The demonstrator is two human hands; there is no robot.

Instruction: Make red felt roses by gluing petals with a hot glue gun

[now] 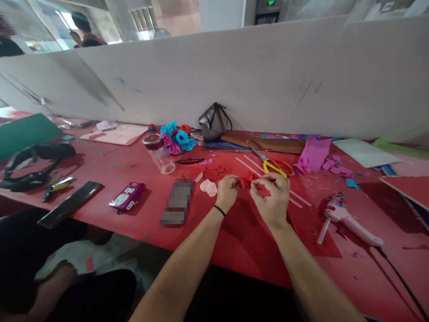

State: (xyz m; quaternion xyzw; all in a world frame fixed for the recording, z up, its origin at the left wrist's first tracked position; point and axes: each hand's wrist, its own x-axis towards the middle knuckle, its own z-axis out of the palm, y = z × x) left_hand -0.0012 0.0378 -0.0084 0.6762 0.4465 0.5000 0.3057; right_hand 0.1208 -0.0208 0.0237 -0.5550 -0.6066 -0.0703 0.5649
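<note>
Mid-frame, my left hand and right hand pinch red paper between fingers — both sides, likely for control.

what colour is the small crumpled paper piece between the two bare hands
Red; the small crumpled paper piece shows best in the head view.

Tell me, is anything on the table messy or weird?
Yes, it looks messy on the right: torn magenta scraps lie scattered loose beside a crumpled magenta sheet, with a teal scrap near them. I see no spill.
</note>
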